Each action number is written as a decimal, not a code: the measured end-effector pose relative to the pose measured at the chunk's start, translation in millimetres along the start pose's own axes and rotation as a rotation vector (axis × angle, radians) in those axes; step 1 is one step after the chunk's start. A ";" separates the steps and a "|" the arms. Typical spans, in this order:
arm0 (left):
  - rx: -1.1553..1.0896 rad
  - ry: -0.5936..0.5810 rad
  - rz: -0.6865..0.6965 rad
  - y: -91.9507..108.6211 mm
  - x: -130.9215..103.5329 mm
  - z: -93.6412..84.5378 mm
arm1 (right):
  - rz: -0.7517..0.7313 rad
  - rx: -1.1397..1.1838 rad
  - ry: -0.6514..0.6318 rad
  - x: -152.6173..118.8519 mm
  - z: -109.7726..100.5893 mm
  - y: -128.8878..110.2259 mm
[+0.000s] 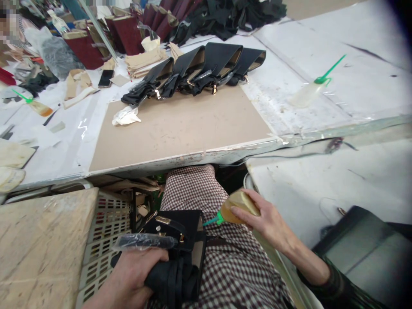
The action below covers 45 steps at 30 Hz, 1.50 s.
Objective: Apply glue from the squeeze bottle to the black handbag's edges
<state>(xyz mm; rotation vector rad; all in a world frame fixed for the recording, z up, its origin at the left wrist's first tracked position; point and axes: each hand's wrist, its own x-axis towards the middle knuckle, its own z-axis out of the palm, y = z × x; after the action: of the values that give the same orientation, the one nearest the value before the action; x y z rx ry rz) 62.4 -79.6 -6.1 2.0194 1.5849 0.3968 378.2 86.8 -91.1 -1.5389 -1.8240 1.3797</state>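
On my lap, over a checked cloth (189,189), lies a black handbag (183,223) with gold-coloured fittings and a plastic-wrapped handle. My left hand (131,270) is closed on the bag's gathered black material at its lower left. My right hand (257,214) grips a squeeze bottle (240,206) of yellowish liquid, tilted with its green nozzle pointing left. The nozzle tip meets the bag's open edge, where beige lining shows; whether it touches cannot be made out. My left fingertips are partly hidden by the bag.
Several black bags (222,60) stand on a beige board (180,124) on the table ahead. A glue-like bottle (309,92) stands right, another bottle (40,107) left. A plastic crate (106,231) is beside my left; a dark flat piece (370,244) lies right.
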 end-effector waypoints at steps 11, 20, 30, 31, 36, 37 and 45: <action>0.026 -0.045 -0.024 -0.9 -22.0 24.4 | 0.031 0.008 -0.197 -4.3 3.8 -8.6; -0.011 0.025 0.034 4.6 -13.2 15.5 | 0.240 0.336 -0.293 -2.0 -0.1 -8.5; -0.042 0.010 0.001 2.5 -11.1 14.4 | 0.228 0.336 -0.318 -4.8 6.0 -2.1; -0.046 0.000 -0.006 2.2 -11.1 14.2 | 0.229 0.360 -0.327 -5.8 4.7 -2.0; -0.036 0.021 -0.042 1.6 -10.6 15.0 | 0.236 0.487 -0.378 -16.4 -2.0 -10.4; -0.033 0.028 -0.044 1.5 -10.6 15.4 | 0.233 0.514 -0.386 -20.0 -2.6 -13.6; -0.018 0.045 -0.023 0.4 -11.5 15.3 | 0.256 0.698 -0.438 -45.1 -0.9 -24.1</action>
<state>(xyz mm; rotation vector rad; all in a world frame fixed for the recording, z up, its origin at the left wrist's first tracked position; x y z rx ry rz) 67.8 -94.2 -17.2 1.9896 1.6248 0.4491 381.0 48.6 -57.2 -1.1688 -1.1319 2.3021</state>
